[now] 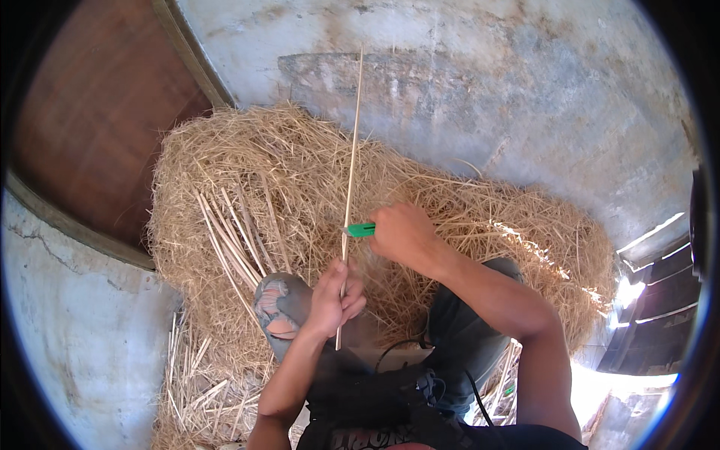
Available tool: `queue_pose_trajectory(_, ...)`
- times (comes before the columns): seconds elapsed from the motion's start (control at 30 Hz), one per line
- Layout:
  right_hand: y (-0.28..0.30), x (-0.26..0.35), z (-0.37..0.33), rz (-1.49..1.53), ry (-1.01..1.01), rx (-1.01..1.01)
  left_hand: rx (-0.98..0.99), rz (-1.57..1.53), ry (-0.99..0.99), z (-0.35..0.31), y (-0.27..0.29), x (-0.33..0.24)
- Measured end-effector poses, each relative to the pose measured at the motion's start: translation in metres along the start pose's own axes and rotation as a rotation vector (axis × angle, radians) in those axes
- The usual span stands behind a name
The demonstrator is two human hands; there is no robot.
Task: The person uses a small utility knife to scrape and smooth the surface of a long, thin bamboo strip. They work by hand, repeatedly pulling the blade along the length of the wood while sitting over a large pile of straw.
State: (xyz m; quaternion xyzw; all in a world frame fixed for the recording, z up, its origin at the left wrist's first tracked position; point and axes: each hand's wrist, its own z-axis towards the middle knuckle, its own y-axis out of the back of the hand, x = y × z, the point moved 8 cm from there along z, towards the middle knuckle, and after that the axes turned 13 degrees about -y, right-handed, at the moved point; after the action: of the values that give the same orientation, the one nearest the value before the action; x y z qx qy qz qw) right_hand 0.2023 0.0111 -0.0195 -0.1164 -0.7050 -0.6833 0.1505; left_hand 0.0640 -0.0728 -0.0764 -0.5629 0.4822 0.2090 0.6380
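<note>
A long, thin pale strip, looking like split bamboo (353, 157), stands out from my left hand (336, 298) toward the wall. My left fingers are closed round its lower part, and its short near end pokes out below them. Above and to the right, my right hand (405, 234) grips a green utility knife (361, 230). The knife's tip meets the strip just above my left hand; the blade itself is too small to make out clearly.
Dry straw (247, 142) is heaped in front of me against a stained grey wall (480, 90). Several pale strips (229, 236) lean on it by my left knee (279, 307). A brown door panel (112, 112) is at the far left; dark slats (664, 300) let light in at the right.
</note>
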Motion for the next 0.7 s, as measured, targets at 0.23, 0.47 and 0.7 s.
queue_pose_trajectory(0.23,-0.014,-0.002,0.010,-0.015,-0.051,-0.030,0.001,0.173,0.000,-0.007,0.006,0.001)
queue_pose_trajectory(0.47,-0.016,0.000,0.019,-0.059,-0.037,-0.058,-0.023,0.392,-0.025,-0.022,0.011,-0.009)
queue_pose_trajectory(0.7,0.004,-0.018,0.049,-0.056,-0.126,-0.166,0.068,0.471,-0.017,-0.036,0.008,-0.024)
